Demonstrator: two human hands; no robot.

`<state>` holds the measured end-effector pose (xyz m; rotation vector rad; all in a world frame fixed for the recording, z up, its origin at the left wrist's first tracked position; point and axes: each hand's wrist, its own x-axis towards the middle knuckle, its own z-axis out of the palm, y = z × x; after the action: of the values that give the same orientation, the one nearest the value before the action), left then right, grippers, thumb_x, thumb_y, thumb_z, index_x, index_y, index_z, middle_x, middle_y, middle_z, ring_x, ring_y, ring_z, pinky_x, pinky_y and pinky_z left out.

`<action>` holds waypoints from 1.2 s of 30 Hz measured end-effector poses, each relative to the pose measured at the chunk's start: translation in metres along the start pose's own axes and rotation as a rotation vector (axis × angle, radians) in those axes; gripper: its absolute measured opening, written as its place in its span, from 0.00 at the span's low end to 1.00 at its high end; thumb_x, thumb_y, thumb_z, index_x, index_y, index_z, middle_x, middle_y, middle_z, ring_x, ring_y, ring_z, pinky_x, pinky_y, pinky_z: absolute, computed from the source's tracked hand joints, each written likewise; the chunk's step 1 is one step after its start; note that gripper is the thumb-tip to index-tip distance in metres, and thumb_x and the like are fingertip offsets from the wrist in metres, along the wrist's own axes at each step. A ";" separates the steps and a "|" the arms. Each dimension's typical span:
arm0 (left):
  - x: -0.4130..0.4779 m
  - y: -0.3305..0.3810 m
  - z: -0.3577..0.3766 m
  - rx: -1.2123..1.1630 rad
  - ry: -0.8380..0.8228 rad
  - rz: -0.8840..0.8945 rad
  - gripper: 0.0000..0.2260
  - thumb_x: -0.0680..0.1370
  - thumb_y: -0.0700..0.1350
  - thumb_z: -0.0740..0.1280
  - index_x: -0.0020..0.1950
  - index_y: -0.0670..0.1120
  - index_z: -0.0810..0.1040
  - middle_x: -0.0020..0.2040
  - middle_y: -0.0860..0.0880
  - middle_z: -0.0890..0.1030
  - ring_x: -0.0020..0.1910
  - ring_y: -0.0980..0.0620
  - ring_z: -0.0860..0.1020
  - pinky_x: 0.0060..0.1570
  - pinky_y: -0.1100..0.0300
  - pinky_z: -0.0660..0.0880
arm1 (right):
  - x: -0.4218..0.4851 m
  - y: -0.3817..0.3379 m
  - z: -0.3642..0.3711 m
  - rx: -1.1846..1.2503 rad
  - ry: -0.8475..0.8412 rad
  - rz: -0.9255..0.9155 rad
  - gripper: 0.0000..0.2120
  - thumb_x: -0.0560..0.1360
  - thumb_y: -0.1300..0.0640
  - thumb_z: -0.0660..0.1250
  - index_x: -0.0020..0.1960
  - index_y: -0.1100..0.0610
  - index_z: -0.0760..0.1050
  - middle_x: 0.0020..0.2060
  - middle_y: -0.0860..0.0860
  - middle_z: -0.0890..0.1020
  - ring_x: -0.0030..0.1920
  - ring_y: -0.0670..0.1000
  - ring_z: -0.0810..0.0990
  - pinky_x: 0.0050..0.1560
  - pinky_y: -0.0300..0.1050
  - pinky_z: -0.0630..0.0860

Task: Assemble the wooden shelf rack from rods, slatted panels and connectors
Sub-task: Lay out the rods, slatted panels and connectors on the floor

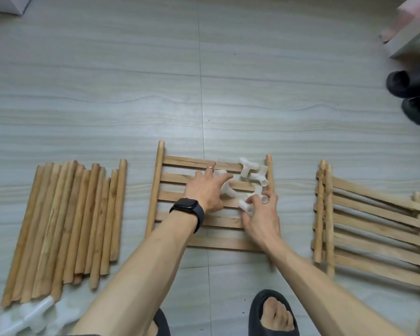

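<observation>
A slatted wooden panel [170, 178] lies flat on the floor in the middle, with several white plastic connectors [252, 174] piled on its far right part. My left hand [207, 190], with a dark watch on the wrist, rests over one white connector [228, 190], fingers spread around it. My right hand [262, 214] pinches another white connector [249, 206] between thumb and fingers. A bundle of wooden rods [66, 226] lies to the left. A stack of slatted panels [374, 226] lies to the right.
More white connectors [32, 318] lie at the lower left by the rods. Black slippers [410, 93] and a grey box [412, 42] sit at the far right. My feet in dark slippers [272, 314] are at the bottom edge. Pale wood-grain floor stretches beyond the parts.
</observation>
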<state>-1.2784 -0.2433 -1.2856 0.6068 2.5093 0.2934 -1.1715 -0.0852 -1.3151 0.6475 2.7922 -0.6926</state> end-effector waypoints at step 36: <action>-0.371 -0.220 0.087 -0.891 0.797 -1.193 0.14 0.77 0.46 0.73 0.57 0.56 0.73 0.65 0.47 0.67 0.46 0.55 0.74 0.42 0.64 0.68 | -0.226 -0.213 0.129 0.055 -0.821 -0.391 0.16 0.76 0.47 0.69 0.59 0.51 0.72 0.63 0.48 0.62 0.49 0.54 0.80 0.49 0.48 0.75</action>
<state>-1.0297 -0.6058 -1.2622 -1.5307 2.4832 1.1877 -1.0588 -0.4000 -1.2787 -0.1805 2.1232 -0.8561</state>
